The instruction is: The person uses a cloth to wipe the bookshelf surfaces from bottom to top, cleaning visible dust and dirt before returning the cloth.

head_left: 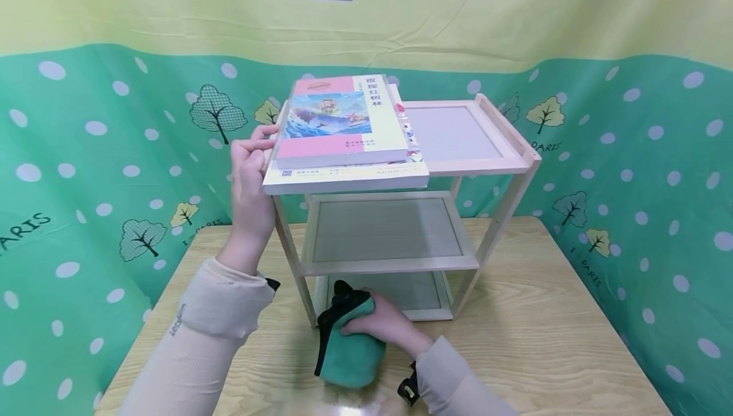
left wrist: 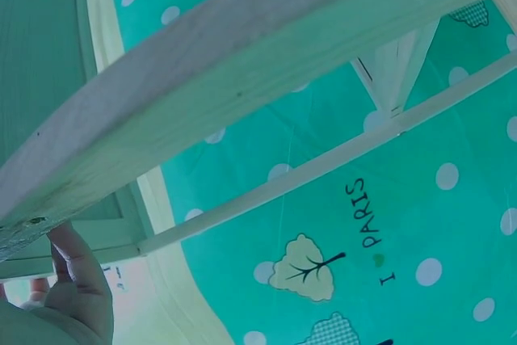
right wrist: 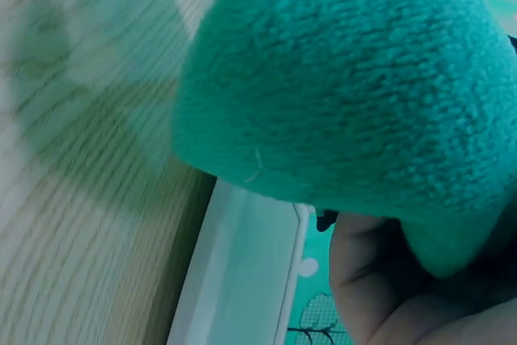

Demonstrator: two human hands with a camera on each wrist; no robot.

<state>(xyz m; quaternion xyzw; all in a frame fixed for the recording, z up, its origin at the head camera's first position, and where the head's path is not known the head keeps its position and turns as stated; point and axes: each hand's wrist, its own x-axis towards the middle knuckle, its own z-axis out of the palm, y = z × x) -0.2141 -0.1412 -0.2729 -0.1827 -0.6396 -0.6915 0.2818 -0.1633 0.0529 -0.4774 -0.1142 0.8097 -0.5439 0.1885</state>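
Observation:
My left hand (head_left: 254, 187) grips the upper left side of a pale wooden three-tier shelf (head_left: 498, 225), beside two stacked books (head_left: 343, 123). In the left wrist view its fingers (left wrist: 81, 280) curl at the end of the shelf's side rail (left wrist: 234, 62). The books lie flat on the top tier, the smaller pink-and-cream one uppermost. Low in front of the shelf, my right hand (head_left: 389, 324) holds a bunched green fleecy cloth (head_left: 355, 362) with black edging. That cloth fills much of the right wrist view, with curled fingers (right wrist: 355, 272) beneath it.
The shelf stands on a wood-grain table (head_left: 550, 327). Its middle tier (head_left: 389, 228) and bottom tier (head_left: 420, 295) have grey panels in pale frames. A green and yellow printed curtain (head_left: 630, 168) hangs behind and on both sides.

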